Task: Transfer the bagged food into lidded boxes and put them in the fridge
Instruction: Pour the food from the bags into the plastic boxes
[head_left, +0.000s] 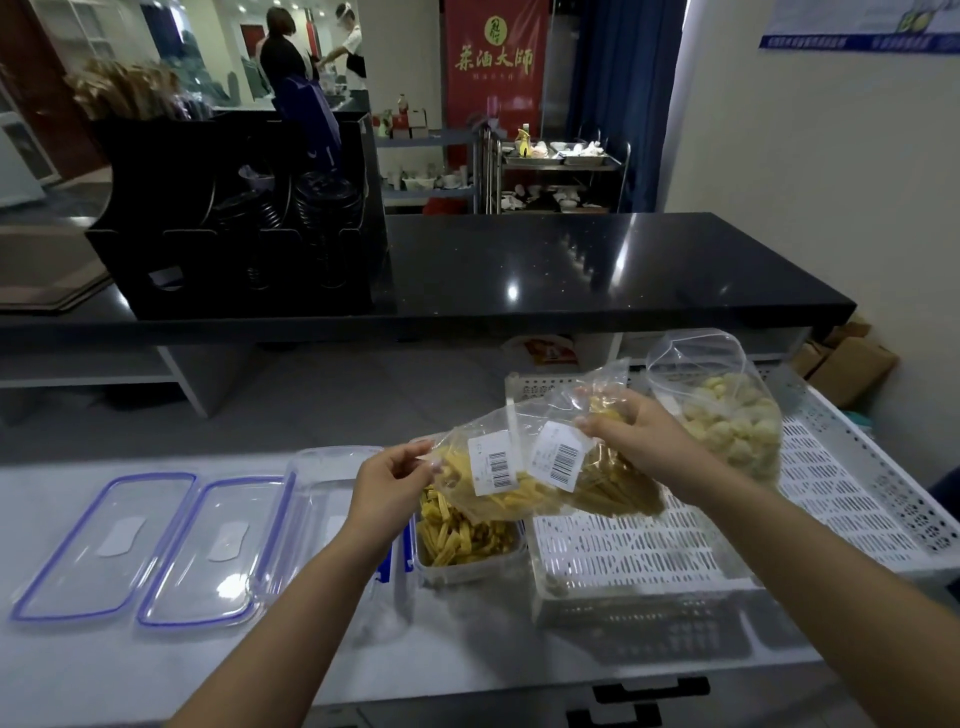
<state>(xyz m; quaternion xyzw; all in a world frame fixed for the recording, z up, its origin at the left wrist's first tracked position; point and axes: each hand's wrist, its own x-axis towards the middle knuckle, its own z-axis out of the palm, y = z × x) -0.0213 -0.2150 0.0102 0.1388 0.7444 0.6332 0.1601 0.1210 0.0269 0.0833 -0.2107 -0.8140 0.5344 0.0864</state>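
On the grey counter (467, 654) lie two clear flat lids with blue rims (150, 545). The left hand (387, 491) pinches the edge of a clear plastic bag of yellow strips (493, 483). The right hand (636, 441) grips a second clear bag of yellow strips (613, 483). Under them sits a clear box (467, 545) with yellow strips inside. Farther back, a white holey tray (675, 551) holds a clear bag of pale round balls (727, 421).
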